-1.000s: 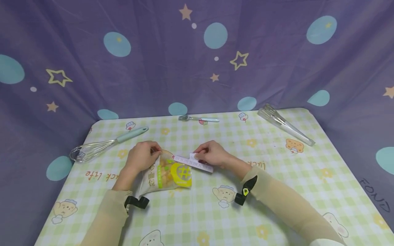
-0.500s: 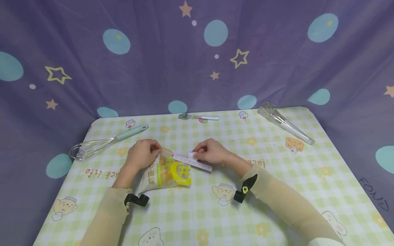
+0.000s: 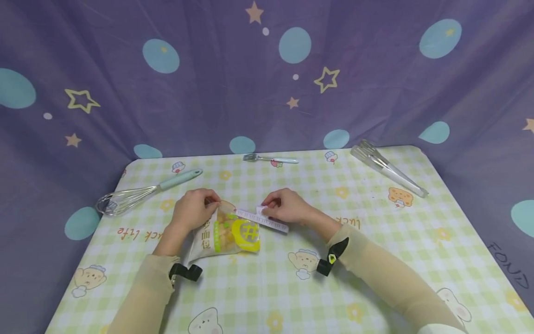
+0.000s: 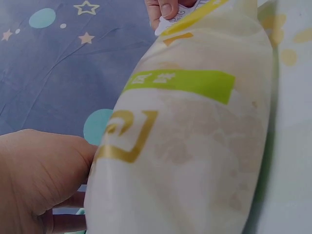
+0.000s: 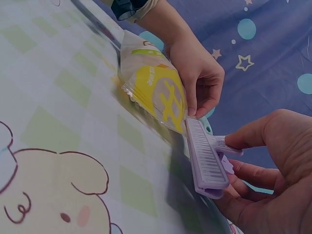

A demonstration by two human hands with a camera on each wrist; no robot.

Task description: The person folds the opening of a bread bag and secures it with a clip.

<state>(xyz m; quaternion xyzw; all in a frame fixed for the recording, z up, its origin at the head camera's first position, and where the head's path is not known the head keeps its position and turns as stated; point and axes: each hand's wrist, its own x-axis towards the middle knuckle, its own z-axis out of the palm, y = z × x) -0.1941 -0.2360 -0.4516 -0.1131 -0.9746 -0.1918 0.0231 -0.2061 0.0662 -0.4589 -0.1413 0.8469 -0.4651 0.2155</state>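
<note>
A clear-and-yellow bread bag [image 3: 225,237] with bread pieces inside lies on the table in the head view. My left hand [image 3: 193,209] pinches its upper edge near the corner. In my right hand [image 3: 287,206] is a pale purple bag clip [image 3: 273,223], long and ridged, pinched by its handle between thumb and fingers. In the right wrist view the clip's bar [image 5: 207,156] has its far end against the bag's edge; whether the edge sits between the jaws cannot be made out. The bag [image 4: 185,131] fills much of the left wrist view.
A whisk [image 3: 146,192] with a mint handle lies at the left. At the back edge is a fork [image 3: 271,159], and metal tongs [image 3: 388,168] lie at the back right. A checked cloth [image 3: 250,297] covers the table; a purple curtain [image 3: 217,79] hangs behind.
</note>
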